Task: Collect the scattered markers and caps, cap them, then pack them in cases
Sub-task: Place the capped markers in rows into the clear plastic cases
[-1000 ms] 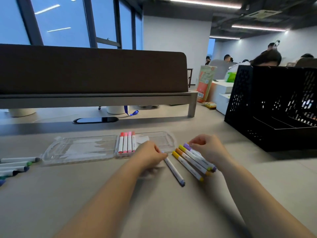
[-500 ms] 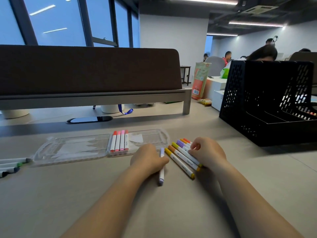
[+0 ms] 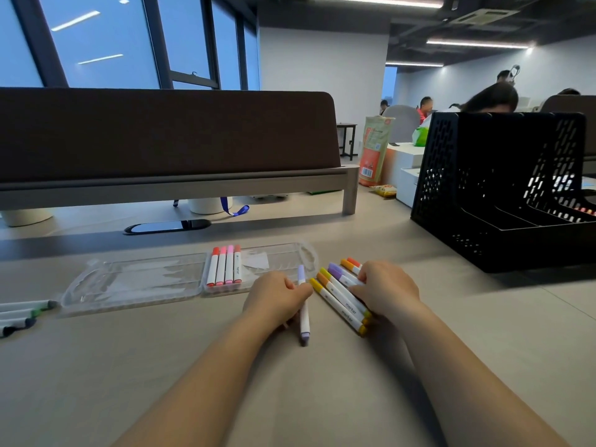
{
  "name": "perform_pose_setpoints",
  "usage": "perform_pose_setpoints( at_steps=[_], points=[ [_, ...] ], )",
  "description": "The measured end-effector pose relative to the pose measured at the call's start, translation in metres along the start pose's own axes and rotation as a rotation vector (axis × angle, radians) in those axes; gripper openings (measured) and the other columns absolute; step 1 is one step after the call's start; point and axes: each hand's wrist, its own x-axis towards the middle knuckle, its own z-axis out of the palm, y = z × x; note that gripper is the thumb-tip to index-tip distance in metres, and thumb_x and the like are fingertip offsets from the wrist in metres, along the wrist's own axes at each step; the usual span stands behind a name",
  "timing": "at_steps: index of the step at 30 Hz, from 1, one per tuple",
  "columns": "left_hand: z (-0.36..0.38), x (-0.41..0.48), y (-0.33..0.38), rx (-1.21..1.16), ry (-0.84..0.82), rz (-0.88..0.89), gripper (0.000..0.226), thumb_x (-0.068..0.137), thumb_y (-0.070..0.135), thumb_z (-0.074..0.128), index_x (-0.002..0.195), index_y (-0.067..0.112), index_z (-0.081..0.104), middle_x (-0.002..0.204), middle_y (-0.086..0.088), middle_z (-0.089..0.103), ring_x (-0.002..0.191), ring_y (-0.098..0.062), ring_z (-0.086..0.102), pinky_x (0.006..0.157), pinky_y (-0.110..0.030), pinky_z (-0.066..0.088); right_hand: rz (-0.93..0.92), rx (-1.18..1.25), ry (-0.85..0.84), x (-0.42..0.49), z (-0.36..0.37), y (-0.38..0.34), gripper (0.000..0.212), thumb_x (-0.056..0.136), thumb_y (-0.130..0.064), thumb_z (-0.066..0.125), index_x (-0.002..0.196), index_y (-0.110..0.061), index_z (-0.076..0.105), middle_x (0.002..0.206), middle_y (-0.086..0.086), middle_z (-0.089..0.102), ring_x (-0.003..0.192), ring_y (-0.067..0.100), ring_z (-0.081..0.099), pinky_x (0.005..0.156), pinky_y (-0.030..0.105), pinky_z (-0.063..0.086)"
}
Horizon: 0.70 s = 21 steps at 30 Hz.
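An open clear plastic case (image 3: 135,282) lies on the desk, and several red and pink capped markers (image 3: 224,266) sit in its right half. My left hand (image 3: 274,296) pinches a white marker with lilac caps (image 3: 303,314) that points away from me, just in front of the case. To its right lies a fan of several capped markers (image 3: 338,293) in yellow, orange and purple. My right hand (image 3: 385,290) rests curled on that bunch and covers part of it.
Several capped green and dark markers (image 3: 22,312) lie at the left edge. A black perforated file organiser (image 3: 503,195) stands at the right. A dark desk divider (image 3: 167,137) runs across the back, with a cable slot (image 3: 167,226) below it. People sit in the background.
My left hand turned the lilac marker from a slant until it points straight away from me. My right hand gathered the bunch tighter. The view shifted slightly.
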Motion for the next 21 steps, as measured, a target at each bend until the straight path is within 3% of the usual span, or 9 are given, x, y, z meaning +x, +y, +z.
perform_pose_setpoints(
  at_steps=[4, 7, 10, 12, 15, 18, 21],
  points=[
    [0.000, 0.003, -0.001, -0.304, -0.047, -0.098, 0.025, 0.088, 0.026, 0.057, 0.072, 0.007, 0.062, 0.070, -0.009, 0.073, 0.066, -0.027, 0.069, 0.057, -0.029, 0.048, 0.000, -0.041, -0.047, 0.003, 0.001, -0.002, 0.031, 0.089, -0.041, 0.056, 0.068, -0.021, 0.045, 0.070, -0.002, 0.046, 0.077, 0.022, 0.051, 0.055, 0.027, 0.035],
    [0.000, 0.006, -0.003, -0.418, -0.063, -0.112, 0.019, 0.090, 0.025, 0.062, 0.085, 0.008, 0.066, 0.066, -0.007, 0.066, 0.055, -0.015, 0.060, 0.057, -0.026, 0.049, -0.003, -0.072, -0.038, 0.003, 0.002, -0.006, 0.020, 0.091, -0.037, 0.055, 0.081, -0.019, 0.052, 0.070, -0.003, 0.045, 0.078, 0.021, 0.053, 0.060, 0.028, 0.040],
    [-0.002, 0.008, -0.006, -0.504, -0.089, -0.109, 0.019, 0.090, 0.027, 0.062, 0.086, 0.010, 0.069, 0.066, -0.005, 0.061, 0.061, -0.015, 0.056, 0.065, -0.029, 0.052, 0.005, -0.107, -0.004, 0.000, 0.000, -0.011, 0.014, 0.092, -0.031, 0.055, 0.094, -0.018, 0.060, 0.076, -0.001, 0.052, 0.078, 0.021, 0.056, 0.060, 0.029, 0.042],
    [-0.004, 0.006, -0.006, -0.587, -0.096, -0.116, 0.021, 0.091, 0.027, 0.061, 0.088, 0.008, 0.070, 0.066, -0.003, 0.058, 0.061, -0.012, 0.053, 0.058, -0.022, 0.049, 0.016, -0.090, 0.011, -0.003, -0.003, -0.014, 0.014, 0.093, -0.031, 0.054, 0.095, -0.019, 0.059, 0.079, 0.000, 0.054, 0.080, 0.022, 0.059, 0.062, 0.030, 0.044],
    [-0.011, 0.002, -0.002, -0.770, -0.147, -0.153, 0.022, 0.091, 0.027, 0.062, 0.097, 0.008, 0.069, 0.077, -0.004, 0.062, 0.069, -0.010, 0.055, 0.060, -0.019, 0.047, 0.053, 0.257, -0.018, -0.007, -0.011, -0.020, 0.023, 0.094, -0.038, 0.054, 0.092, -0.017, 0.061, 0.077, 0.001, 0.058, 0.072, 0.019, 0.057, 0.060, 0.031, 0.046],
    [-0.020, 0.000, 0.004, -0.944, -0.245, -0.207, 0.026, 0.089, 0.027, 0.062, 0.105, 0.008, 0.066, 0.096, -0.010, 0.070, 0.087, -0.019, 0.065, 0.072, -0.028, 0.055, 0.100, 0.726, -0.158, -0.016, -0.021, -0.037, 0.032, 0.091, -0.041, 0.060, 0.091, -0.010, 0.067, 0.074, 0.004, 0.059, 0.062, 0.014, 0.052, 0.049, 0.023, 0.042],
    [-0.029, -0.002, 0.004, -1.006, -0.308, -0.209, 0.028, 0.090, 0.025, 0.060, 0.110, 0.005, 0.063, 0.100, -0.015, 0.072, 0.091, -0.029, 0.070, 0.081, -0.041, 0.057, 0.120, 0.825, -0.284, -0.018, -0.024, -0.054, 0.032, 0.087, -0.047, 0.063, 0.085, -0.015, 0.068, 0.073, 0.002, 0.062, 0.062, 0.012, 0.055, 0.046, 0.020, 0.044]
  ],
)
